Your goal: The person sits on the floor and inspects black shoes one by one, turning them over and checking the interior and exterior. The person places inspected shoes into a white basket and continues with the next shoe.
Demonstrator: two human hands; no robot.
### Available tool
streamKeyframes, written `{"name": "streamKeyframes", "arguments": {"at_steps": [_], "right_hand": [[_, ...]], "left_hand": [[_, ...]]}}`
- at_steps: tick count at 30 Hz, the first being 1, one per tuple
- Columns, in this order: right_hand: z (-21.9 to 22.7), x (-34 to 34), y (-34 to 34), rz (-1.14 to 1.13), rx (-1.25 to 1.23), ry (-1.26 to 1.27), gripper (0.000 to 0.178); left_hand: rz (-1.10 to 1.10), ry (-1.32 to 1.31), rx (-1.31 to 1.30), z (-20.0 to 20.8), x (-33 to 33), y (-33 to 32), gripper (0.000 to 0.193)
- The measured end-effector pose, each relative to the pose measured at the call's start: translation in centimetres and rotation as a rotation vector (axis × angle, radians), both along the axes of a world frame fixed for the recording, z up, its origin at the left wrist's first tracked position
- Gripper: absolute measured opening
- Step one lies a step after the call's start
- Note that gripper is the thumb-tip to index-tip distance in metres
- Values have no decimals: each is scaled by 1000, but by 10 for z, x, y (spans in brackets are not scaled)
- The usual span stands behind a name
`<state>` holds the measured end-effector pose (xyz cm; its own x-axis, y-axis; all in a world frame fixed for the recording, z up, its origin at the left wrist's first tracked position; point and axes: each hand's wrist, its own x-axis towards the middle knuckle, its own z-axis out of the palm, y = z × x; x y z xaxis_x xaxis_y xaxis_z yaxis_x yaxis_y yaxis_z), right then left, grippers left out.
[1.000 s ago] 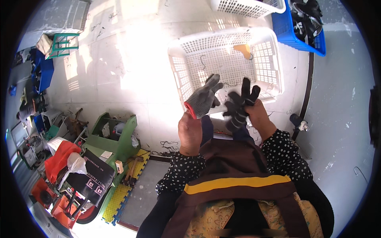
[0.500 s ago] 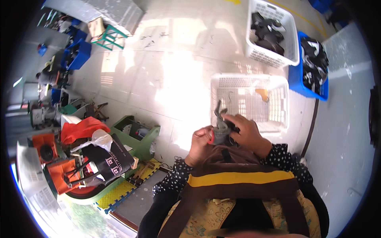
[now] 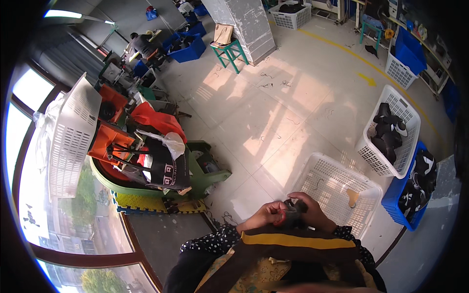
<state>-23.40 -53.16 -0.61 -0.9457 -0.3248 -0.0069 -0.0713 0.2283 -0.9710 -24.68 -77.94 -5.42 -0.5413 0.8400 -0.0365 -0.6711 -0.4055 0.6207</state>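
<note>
Close in front of my apron (image 3: 298,240), both hands are closed around a small dark grey, soft-looking piece (image 3: 293,215) that could be a shoe upper; its full shape is hidden. My left hand (image 3: 261,217) pinches its left side. A red bit (image 3: 281,216) shows at my left fingertips, too small to name. My right hand (image 3: 315,210) wraps over the right side, fingers bent across its top. Just beyond my hands, on the floor, stands a white plastic basket (image 3: 337,172) with a tan piece (image 3: 352,198) in it.
At right stand a white basket (image 3: 367,151) and a blue crate (image 3: 391,198), both with black pieces. Left is a green machine base (image 3: 205,176), piled with a black bag (image 3: 168,168) and red cloth (image 3: 159,122). A green stool (image 3: 229,53) stands by a pillar; another person (image 3: 141,46) sits far left.
My view has tilted up and swung left, showing more of the room and the window. The dark grey piece stays between both hands, now more bunched and covered by the fingers.
</note>
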Motion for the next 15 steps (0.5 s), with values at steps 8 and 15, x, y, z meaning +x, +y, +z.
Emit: {"name": "streamKeyframes", "arguments": {"at_steps": [8, 15], "right_hand": [[-20, -67, -58, 96, 231, -376, 22], [-23, -195, -106, -160, -179, -482, 25]], "left_hand": [[167, 26, 193, -31, -68, -50, 23], [312, -359, 264, -19, -216, -117, 21]]}}
